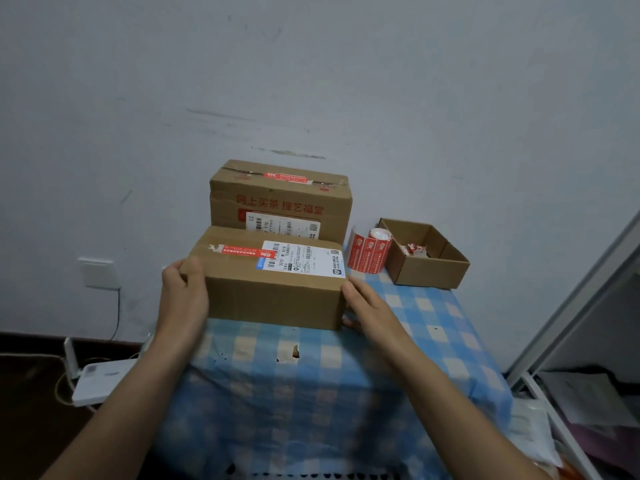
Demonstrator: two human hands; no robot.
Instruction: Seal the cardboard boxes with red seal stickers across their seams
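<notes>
A closed cardboard box (pixel 273 299) sits near the front of the small table, with a red seal sticker (pixel 247 251) along its top seam and a white shipping label beside it. My left hand (pixel 185 289) grips the box's left end. My right hand (pixel 363 303) lies against its right end, fingers running down the side. Behind it stands a taller cardboard box (pixel 280 202) with red print and a red seal sticker (pixel 285 177) on its top seam. A roll of red seal stickers (pixel 369 252) stands to the right of the boxes.
A blue checked cloth (pixel 346 375) covers the table. An open small cardboard box (pixel 427 265) holding torn sticker scraps sits at the back right. The wall is close behind. A white router (pixel 100 379) and cables lie on the floor at left; a white frame stands at right.
</notes>
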